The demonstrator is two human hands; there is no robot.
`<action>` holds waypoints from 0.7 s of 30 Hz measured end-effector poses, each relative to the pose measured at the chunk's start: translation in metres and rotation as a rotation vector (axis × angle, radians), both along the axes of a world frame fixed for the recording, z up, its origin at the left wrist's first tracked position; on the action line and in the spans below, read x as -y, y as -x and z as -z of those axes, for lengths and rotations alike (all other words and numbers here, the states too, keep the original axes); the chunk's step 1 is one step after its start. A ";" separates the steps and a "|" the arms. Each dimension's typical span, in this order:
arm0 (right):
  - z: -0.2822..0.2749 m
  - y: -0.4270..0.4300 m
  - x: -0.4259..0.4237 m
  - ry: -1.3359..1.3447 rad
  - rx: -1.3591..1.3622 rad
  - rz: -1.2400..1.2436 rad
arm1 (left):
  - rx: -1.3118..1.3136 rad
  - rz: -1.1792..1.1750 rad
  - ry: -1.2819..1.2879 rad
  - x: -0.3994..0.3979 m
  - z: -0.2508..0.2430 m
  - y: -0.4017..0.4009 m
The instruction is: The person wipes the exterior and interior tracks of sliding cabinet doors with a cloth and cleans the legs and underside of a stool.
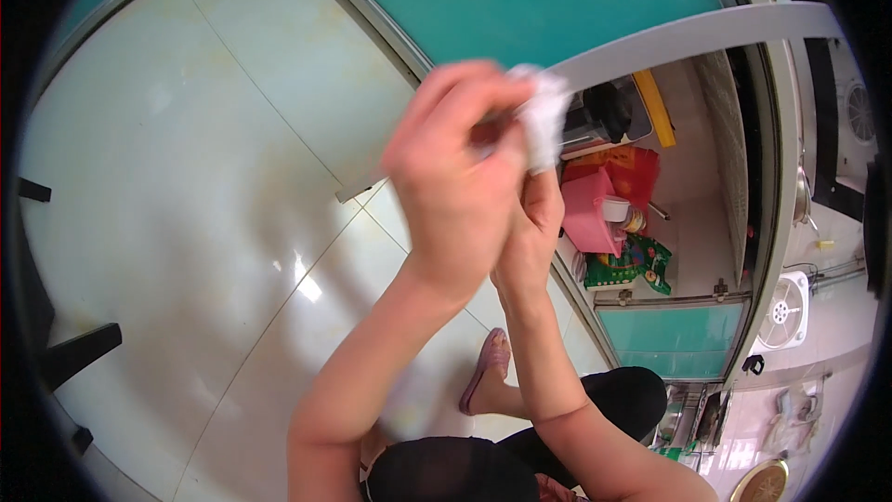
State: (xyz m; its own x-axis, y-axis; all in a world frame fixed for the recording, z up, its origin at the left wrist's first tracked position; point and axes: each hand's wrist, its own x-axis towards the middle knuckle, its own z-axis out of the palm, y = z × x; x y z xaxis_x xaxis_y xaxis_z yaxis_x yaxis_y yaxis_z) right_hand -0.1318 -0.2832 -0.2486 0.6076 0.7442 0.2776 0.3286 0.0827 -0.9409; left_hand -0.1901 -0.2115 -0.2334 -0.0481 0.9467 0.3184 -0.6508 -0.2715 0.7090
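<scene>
A white cloth point(547, 115), crumpled and blurred, is bunched between my two hands at the edge of an open cabinet door. My left hand point(453, 167) has its fingers curled, with fingertips and thumb pinching the cloth from the left. Partly behind it, my right hand point(533, 237) grips the lower end of the cloth, though most of its fingers are hidden. The door's grey metal frame point(648, 42) runs behind the hands, and its lower end point(355, 189) emerges to their left. Whether the cloth presses on the frame cannot be seen.
Inside the open cabinet are a pink plastic bin point(589, 213), a red bag point(631, 171), a green package point(634, 261) and a yellow strip point(655, 108). Teal cabinet panels point(543, 0) stand ahead. A white fan point(780, 310) is at right, black furniture legs point(83, 355) at left, over tile floor point(209, 223).
</scene>
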 end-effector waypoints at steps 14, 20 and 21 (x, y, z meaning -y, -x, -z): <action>-0.011 -0.008 -0.004 0.004 -0.044 -0.119 | -0.144 0.042 0.141 -0.007 0.023 0.010; 0.006 -0.018 -0.008 -0.090 -0.033 -0.102 | -0.097 -0.021 -0.095 -0.007 -0.046 -0.001; 0.007 -0.014 -0.013 -0.121 -0.048 -0.109 | -0.111 -0.019 -0.105 -0.008 -0.056 0.002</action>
State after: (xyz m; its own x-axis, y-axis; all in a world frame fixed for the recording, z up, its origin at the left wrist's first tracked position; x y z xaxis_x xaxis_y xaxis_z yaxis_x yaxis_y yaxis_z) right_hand -0.1175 -0.2701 -0.2554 0.5401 0.7692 0.3415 0.2660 0.2290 -0.9364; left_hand -0.1917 -0.2036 -0.1773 -0.0251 0.9070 0.4203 -0.5643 -0.3599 0.7430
